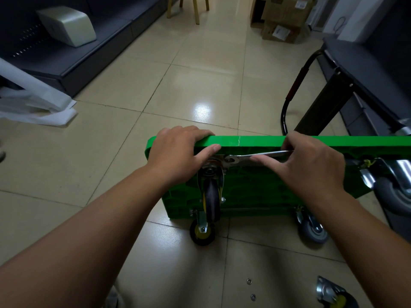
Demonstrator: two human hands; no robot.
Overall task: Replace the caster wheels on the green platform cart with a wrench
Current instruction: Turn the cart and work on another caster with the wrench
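Head view: right hand (311, 165) grips wrench (255, 156) on caster bolt (229, 160).

The platform cart (255, 141) is bright green — its underside ribbed in a darker green — with a black handle (295, 85) carrying a dark red sleeve. One caster wheel (202, 233) is black with a yellow hub, another (313, 230) is grey, both in silvery brackets, and the wrench (255, 155) is plain silver. The floor (200, 81) is glossy beige tile with dark grout lines — brown cardboard boxes (282, 16) stand at its far end.
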